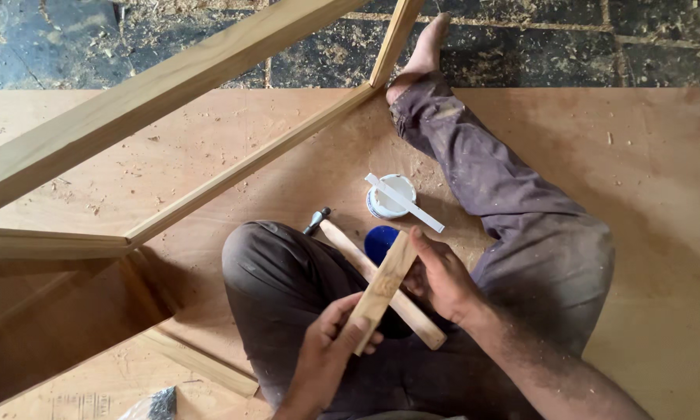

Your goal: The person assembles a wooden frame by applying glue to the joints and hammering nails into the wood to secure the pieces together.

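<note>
Both hands grip the short wooden stick (381,292): left hand (327,358) closed low, right hand (439,276) (fingers curled) near top; steady it against the lap.

A round white tub (389,196) stands open beside its blue lid (379,241).

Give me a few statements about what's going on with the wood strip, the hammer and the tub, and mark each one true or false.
1. Both hands, left hand and right hand, hold the short wood strip. True.
2. The hammer hangs on the wooden frame. False: it lies across the person's lap.
3. A flat white stick rests across the white tub. True.
4. The blue lid covers the tub. False: it lies beside it.
</note>
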